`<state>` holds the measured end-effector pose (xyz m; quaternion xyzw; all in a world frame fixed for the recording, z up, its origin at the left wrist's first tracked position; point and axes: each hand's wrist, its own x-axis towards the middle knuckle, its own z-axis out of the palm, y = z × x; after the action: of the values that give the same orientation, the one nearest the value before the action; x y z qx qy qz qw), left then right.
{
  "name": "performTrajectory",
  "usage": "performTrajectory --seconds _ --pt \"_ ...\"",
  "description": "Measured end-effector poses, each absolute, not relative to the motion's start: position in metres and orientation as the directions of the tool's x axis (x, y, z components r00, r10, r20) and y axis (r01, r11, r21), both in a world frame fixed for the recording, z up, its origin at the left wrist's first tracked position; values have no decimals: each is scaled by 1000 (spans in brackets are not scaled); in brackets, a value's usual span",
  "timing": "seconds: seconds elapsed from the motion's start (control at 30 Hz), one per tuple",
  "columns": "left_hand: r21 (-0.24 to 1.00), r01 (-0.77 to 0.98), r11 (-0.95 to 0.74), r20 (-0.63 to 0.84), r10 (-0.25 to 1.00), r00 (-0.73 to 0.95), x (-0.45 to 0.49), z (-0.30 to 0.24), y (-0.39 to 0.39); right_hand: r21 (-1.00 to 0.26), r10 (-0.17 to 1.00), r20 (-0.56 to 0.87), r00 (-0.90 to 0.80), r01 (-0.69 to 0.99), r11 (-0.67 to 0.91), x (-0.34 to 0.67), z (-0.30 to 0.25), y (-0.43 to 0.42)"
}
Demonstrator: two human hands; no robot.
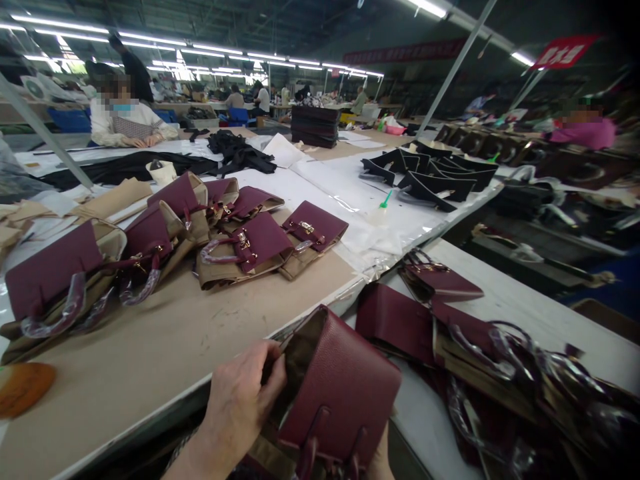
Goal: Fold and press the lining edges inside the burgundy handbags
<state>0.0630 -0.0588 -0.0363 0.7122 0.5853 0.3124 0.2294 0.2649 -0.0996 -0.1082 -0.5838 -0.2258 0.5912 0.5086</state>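
The burgundy handbag [350, 373] is up in the person's hands at the near edge of the bench [240, 327], its smooth, grained panel turned to the camera and its handles [310, 457] toward the wearer. It should handle as a light thing for its size. The outer panel looks fairly stiff, keeping a flat face and a rounded fold, while the olive-brown lining [300, 357] seems thinner and likely to crease or slip under the fingers. Nothing about it looks brittle, but the leather face could probably be scratched or dented by a nail, so broad, even pressure suits it better than a hard squeeze. The firmest holds would be the folded side and the panel's lower corners; the open edge gives a good pinch, and the handles look too loose to steer the body precisely.

The left hand [245, 390] comes in from below, back of the hand up, wrist fairly straight, with thumb and forefinger bent together and apparently pinching the lining's edge at the left side. The right hand [383, 457] shows only in part beyond the lower right edge, seemingly propping the handbag from behind; its fingers are hidden, so how tightly they close cannot be told.
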Motion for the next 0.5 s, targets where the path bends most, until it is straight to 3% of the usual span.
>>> performTrajectory --seconds 0.23,0.5 --pt "767 616 -176 154 984 90 70 -42 -61 -797 791 -553 261 -441 -412 277 -140 -104" --pt "756 628 -184 192 980 55 71 -49 -62 -763 773 -583 252 -496 -414 290 -182 -100"
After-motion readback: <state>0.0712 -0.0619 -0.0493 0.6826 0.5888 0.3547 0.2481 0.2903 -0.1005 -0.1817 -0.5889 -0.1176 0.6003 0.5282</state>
